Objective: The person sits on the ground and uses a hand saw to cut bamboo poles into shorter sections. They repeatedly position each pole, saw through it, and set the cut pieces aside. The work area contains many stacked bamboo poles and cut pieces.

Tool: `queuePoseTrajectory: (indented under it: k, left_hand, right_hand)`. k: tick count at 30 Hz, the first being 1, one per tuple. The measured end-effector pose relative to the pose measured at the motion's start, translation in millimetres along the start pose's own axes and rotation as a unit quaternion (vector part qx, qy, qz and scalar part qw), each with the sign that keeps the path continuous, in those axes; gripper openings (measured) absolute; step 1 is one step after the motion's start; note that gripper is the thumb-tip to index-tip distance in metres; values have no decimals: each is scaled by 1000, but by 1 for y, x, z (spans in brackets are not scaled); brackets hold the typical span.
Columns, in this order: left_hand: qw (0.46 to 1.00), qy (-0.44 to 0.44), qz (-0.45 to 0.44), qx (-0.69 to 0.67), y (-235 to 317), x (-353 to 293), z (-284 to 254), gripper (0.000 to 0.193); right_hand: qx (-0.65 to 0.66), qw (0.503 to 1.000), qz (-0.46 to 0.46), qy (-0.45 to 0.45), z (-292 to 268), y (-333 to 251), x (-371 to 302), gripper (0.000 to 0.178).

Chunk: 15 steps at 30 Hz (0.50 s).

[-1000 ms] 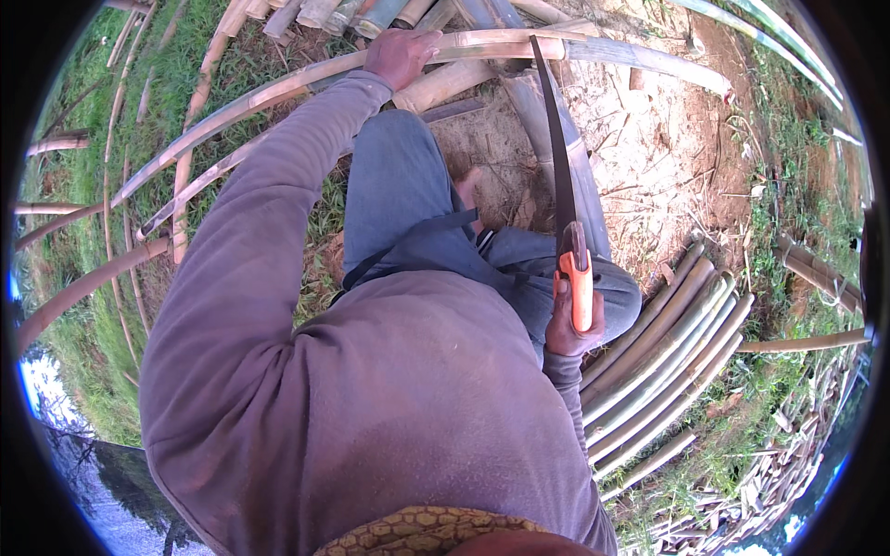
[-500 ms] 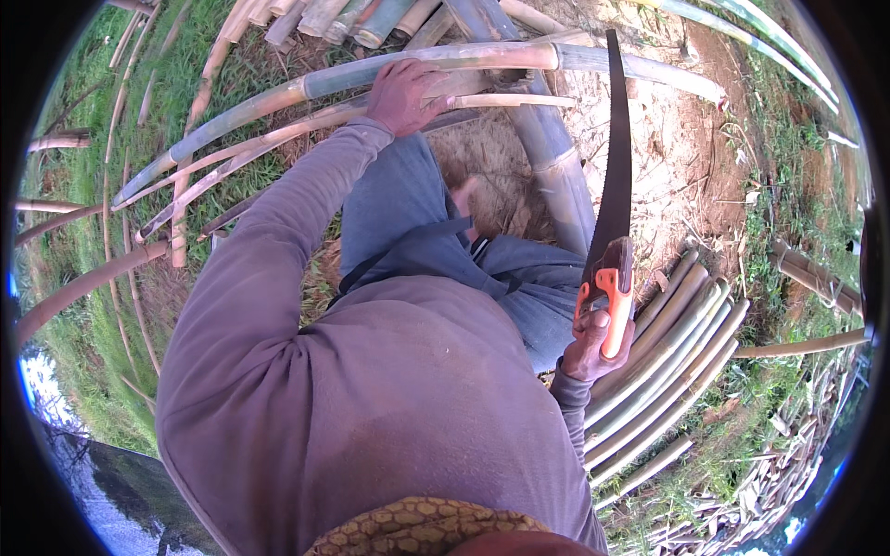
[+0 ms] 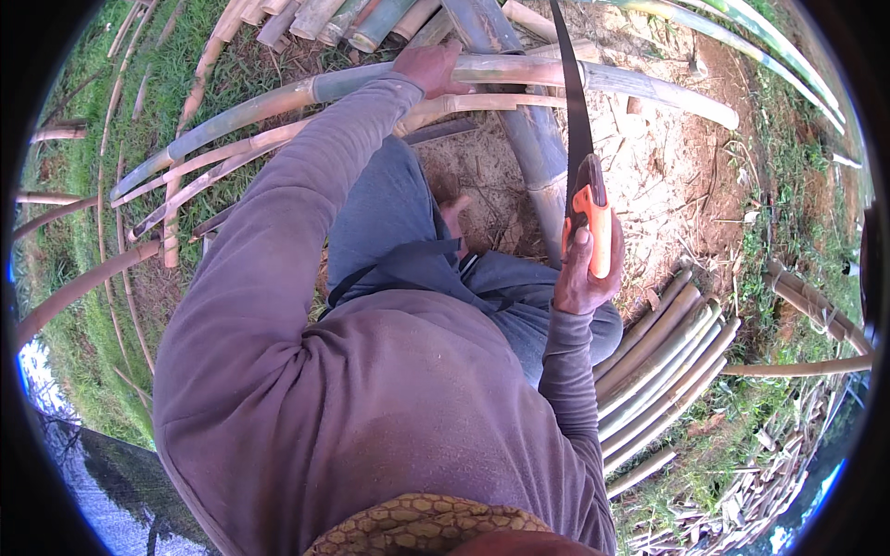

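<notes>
My left hand (image 3: 426, 70) is closed over a long bamboo pole (image 3: 658, 82) that lies crosswise in front of me. My right hand (image 3: 588, 271) grips a handsaw by its orange handle (image 3: 599, 228). The saw's dark toothed blade (image 3: 578, 130) points away from me and passes over the pole in the view, to the right of my left hand; whether it touches the pole I cannot tell. Beneath the pole runs a thick bamboo support (image 3: 540, 167), slanting away from me. A thinner split length of bamboo (image 3: 491, 102) lies just nearer than the pole.
Cut bamboo pieces (image 3: 371, 30) are stacked at the far side. A bundle of bamboo lengths (image 3: 663, 357) lies by my right knee. More poles (image 3: 88, 287) stretch over the grass at left, and a heap of split scraps (image 3: 756, 491) lies at lower right.
My right hand has carried the saw forward and to the left, so its blade now crosses the view of the pole. My left hand has shifted right along the pole.
</notes>
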<state>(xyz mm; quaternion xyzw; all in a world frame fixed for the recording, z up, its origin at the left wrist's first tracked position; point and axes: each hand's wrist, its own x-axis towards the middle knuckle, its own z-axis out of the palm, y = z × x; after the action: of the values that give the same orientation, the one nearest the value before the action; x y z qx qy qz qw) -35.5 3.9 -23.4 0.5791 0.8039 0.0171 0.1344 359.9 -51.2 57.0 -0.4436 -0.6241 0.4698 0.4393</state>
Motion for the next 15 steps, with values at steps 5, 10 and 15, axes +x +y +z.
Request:
queuePoseTrajectory:
  k: [5, 10, 15]
  left_hand:
    - [1000, 17, -10, -14, 26, 8, -9, 79]
    - [1000, -20, -23, -4, 31, 5, -17, 78]
    - [1000, -6, -23, 11, 26, 7, -12, 78]
  right_hand:
    - [-89, 992, -83, 32, 8, 15, 25, 50]
    - [-117, 984, -128, 33, 7, 16, 33, 48]
    - [-108, 991, -81, 29, 2, 22, 26, 46]
